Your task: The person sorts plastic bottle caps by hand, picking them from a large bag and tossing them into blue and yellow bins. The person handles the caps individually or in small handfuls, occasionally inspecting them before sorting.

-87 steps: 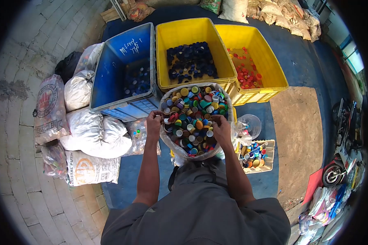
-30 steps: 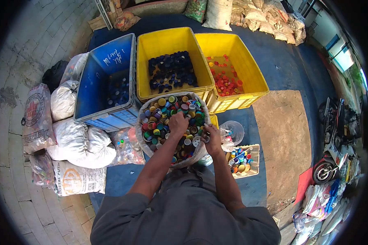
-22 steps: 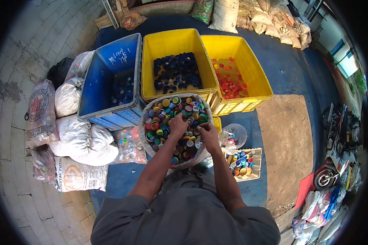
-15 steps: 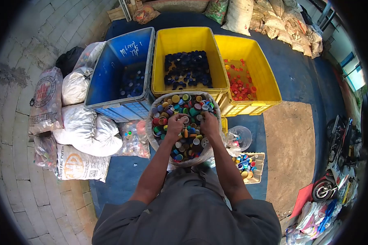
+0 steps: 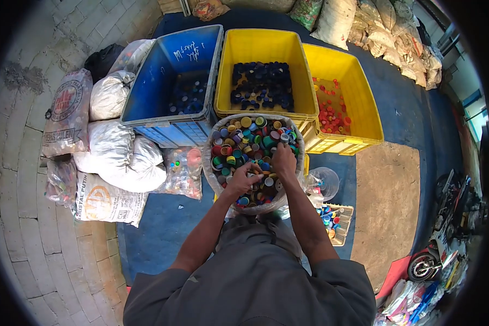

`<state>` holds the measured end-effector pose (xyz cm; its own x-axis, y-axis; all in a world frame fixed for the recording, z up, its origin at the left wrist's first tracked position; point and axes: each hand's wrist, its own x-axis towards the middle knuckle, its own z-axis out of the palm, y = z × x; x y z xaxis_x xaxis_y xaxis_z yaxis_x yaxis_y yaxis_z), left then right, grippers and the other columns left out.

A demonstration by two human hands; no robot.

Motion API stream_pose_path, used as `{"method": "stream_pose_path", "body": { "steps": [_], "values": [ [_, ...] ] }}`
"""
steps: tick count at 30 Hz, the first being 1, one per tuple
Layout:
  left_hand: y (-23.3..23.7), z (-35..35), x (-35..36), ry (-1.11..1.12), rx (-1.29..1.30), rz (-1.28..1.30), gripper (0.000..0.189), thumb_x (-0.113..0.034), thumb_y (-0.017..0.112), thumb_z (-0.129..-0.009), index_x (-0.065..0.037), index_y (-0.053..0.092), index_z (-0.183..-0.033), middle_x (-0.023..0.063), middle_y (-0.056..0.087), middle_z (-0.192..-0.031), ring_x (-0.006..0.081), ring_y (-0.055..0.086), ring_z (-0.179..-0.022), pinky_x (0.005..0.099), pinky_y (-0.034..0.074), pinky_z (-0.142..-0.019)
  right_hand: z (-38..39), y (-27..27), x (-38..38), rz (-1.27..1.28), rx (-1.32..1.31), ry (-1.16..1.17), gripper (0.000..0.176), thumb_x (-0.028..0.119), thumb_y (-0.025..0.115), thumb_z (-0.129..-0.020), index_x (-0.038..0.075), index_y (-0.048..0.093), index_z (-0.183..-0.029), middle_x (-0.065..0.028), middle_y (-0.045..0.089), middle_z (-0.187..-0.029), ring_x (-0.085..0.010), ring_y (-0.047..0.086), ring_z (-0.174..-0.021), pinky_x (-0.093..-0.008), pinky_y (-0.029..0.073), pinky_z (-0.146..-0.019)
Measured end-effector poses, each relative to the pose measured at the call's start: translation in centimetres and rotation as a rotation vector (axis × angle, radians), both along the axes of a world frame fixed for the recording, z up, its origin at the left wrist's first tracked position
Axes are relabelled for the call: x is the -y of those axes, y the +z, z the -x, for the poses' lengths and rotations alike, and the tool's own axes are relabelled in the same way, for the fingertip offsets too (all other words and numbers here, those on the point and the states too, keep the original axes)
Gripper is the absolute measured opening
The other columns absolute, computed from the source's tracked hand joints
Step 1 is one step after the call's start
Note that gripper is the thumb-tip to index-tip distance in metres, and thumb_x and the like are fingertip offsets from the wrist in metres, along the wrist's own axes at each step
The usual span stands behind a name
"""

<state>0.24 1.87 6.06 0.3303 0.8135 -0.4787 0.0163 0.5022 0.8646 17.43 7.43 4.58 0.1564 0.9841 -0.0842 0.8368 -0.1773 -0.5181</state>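
Touching mixed caps (image 5: 238, 142) in sack (image 5: 207, 163), left hand (image 5: 243, 181), right hand (image 5: 284, 160), grips unclear

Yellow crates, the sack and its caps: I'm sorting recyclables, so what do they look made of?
Yellow crates: apparently rigid moulded plastic, smooth glossy walls.
Sack: probably thin translucent plastic film, its rim crumpled.
Caps: likely hard plastic, bright solid colours.
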Motion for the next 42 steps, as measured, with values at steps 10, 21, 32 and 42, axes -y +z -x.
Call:
{"method": "stream_pose_path", "body": {
  "steps": [10,21,32,42],
  "values": [
    [-0.2,-3.5,1.8,-0.411,-0.902,-0.65,0.026,-0.031,0.071,-0.078,-0.013,0.071,-0.098,0.0112,0.067,-0.09,0.0326,0.067,-0.086,0.0451,0.053,-0.074,-2.8,-0.1,1.5,-0.228,-0.657,-0.177,0.019,0.01,0.06,-0.081,0.001,0.058,-0.097,-0.0173,0.061,-0.088,-0.0273,0.063,-0.069,-0.0406,0.051,-0.06],
    [-2.1,-1.4,1.5,-0.196,-0.377,-0.436,0.021,-0.027,0.066,-0.087,-0.008,0.068,-0.097,0.0047,0.065,-0.085,0.0169,0.062,-0.069,0.0305,0.051,-0.065,-4.7,1.4,3.5,0.046,-2.027,-0.368,0.019,0.022,0.05,-0.087,0.007,0.052,-0.098,-0.0098,0.057,-0.085,-0.0165,0.051,-0.06,-0.0245,0.035,-0.044],
    [-3.3,3.9,3.2,0.237,0.699,0.337,0.017,-0.016,0.054,-0.083,-0.014,0.053,-0.1,0.0107,0.062,-0.094,0.015,0.058,-0.065,0.0276,0.047,-0.053,-3.8,-1.0,-3.6,-0.237,-0.185,-0.078,0.028,0.019,0.073,-0.075,-0.001,0.067,-0.093,-0.0239,0.066,-0.085,-0.0397,0.065,-0.083,-0.0431,0.05,-0.072],
    [-2.4,3.0,2.7,0.275,0.566,0.393,0.038,-0.047,0.058,-0.092,-0.011,0.063,-0.102,-0.0005,0.057,-0.077,0.0094,0.057,-0.061,0.0232,0.043,-0.046,-2.0,1.6,0.1,-0.035,-0.622,-0.158,0.02,0.014,0.073,-0.077,0.0,0.068,-0.09,-0.0151,0.068,-0.087,-0.0252,0.065,-0.078,-0.0368,0.049,-0.072]
  ]
}}
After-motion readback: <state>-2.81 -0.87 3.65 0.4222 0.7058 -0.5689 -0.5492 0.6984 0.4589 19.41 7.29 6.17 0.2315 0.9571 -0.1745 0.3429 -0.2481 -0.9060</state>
